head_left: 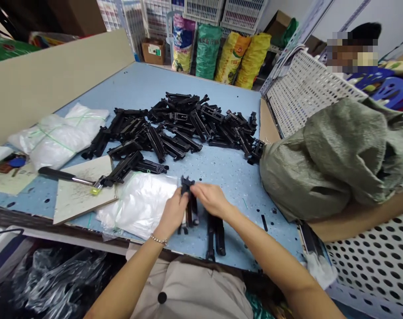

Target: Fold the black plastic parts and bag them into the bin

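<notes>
My left hand [176, 207] is closed around a long black plastic part [187, 182] with a forked end, held upright near the table's front edge. On the same part's upper end, the fingers of my right hand [211, 198] are pinched together. Below my right wrist, a couple of similar black parts [216, 237] lie side by side on the blue tabletop [234, 177]. A stack of transparent plastic bags [146, 201] lies just left of my left hand. Further back spreads a large heap of the same black parts [181, 124].
A hammer [60, 174] with a yellow tip rests on a pale board [85, 192] at left, near tied bundles of plastic bags [60, 135]. A grey-green woven sack [337, 155] stands at right against a perforated white panel [316, 84]. Behind it is another person [364, 35].
</notes>
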`<state>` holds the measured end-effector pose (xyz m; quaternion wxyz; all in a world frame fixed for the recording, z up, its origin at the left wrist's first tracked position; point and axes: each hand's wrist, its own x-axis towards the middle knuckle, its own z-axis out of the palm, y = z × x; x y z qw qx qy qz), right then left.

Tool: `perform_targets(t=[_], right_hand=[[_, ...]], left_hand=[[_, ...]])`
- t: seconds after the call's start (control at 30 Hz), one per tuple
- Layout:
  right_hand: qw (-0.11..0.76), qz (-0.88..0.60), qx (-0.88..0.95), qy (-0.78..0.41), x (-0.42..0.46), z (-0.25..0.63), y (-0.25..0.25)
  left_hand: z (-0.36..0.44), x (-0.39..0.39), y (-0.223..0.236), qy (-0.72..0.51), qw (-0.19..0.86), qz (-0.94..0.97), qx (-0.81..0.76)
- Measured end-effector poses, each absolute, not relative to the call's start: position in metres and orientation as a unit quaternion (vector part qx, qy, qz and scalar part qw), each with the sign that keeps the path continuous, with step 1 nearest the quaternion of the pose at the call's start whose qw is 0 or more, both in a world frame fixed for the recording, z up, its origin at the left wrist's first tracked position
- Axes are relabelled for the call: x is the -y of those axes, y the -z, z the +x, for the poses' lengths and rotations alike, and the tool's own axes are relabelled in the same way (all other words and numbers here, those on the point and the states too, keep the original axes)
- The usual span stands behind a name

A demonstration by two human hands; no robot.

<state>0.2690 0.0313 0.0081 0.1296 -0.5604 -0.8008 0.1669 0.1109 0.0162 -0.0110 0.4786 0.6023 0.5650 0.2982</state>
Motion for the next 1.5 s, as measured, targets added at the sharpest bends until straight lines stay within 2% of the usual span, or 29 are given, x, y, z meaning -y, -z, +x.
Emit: perform_targets(t=[0.1, 0.2, 0.27, 0.33, 0.4, 0.5, 0.6, 0.7, 0.77, 0.83, 1.0, 1.2, 1.33, 1.43, 1.5], right_hand=[[0.191, -0.653, 0.726, -0.097, -0.106, 0.257, -0.01], [0.173, -0.686, 0.701, -0.09, -0.164, 0.244, -0.007], [0.155, -0.686, 0.703, -0.108, -0.182, 0.242, -0.006], [0.157, -0.686, 0.701, -0.112, -0.181, 0.247, -0.005], [0.166, -0.692, 0.695, -0.103, -0.161, 0.258, -0.005], [0.228, -0.672, 0.702, -0.064, -0.101, 0.273, -0.003], [0.282, -0.58, 0.763, -0.05, -0.029, 0.276, -0.003], [0.28, -0.455, 0.837, -0.112, 0.015, 0.276, -0.01], [0.306, -0.461, 0.824, -0.121, 0.017, 0.279, -0.016], [0.325, -0.509, 0.793, -0.082, 0.004, 0.284, -0.021], [0.262, -0.495, 0.828, -0.028, -0.038, 0.288, -0.019], [0.3, -0.544, 0.775, -0.114, -0.019, 0.276, -0.015], [0.213, -0.474, 0.847, -0.112, 0.031, 0.261, -0.009], [0.143, -0.531, 0.819, -0.166, 0.042, 0.254, -0.004], [0.126, -0.558, 0.787, -0.23, 0.024, 0.259, -0.003]], left_hand=[[0.124, 0.004, 0.015, -0.206, 0.447, 0.654, -0.575], [0.134, 0.021, 0.017, -0.08, 0.38, 0.704, -0.595], [0.13, 0.022, 0.018, -0.051, 0.35, 0.722, -0.594], [0.12, 0.015, 0.018, -0.094, 0.363, 0.718, -0.586], [0.11, 0.0, 0.017, -0.184, 0.439, 0.668, -0.571], [0.107, -0.028, 0.012, -0.358, 0.601, 0.495, -0.515], [0.117, -0.05, 0.001, -0.493, 0.681, 0.32, -0.436], [0.125, -0.051, -0.012, -0.499, 0.71, 0.272, -0.415], [0.126, -0.04, -0.019, -0.466, 0.719, 0.297, -0.422], [0.125, -0.025, -0.024, -0.434, 0.726, 0.325, -0.422], [0.126, 0.002, -0.033, -0.386, 0.746, 0.344, -0.419], [0.119, -0.007, -0.033, -0.422, 0.705, 0.341, -0.458], [0.11, -0.019, -0.028, -0.433, 0.656, 0.377, -0.491], [0.105, -0.022, -0.017, -0.426, 0.617, 0.432, -0.501], [0.103, -0.02, -0.008, -0.408, 0.566, 0.486, -0.527]])
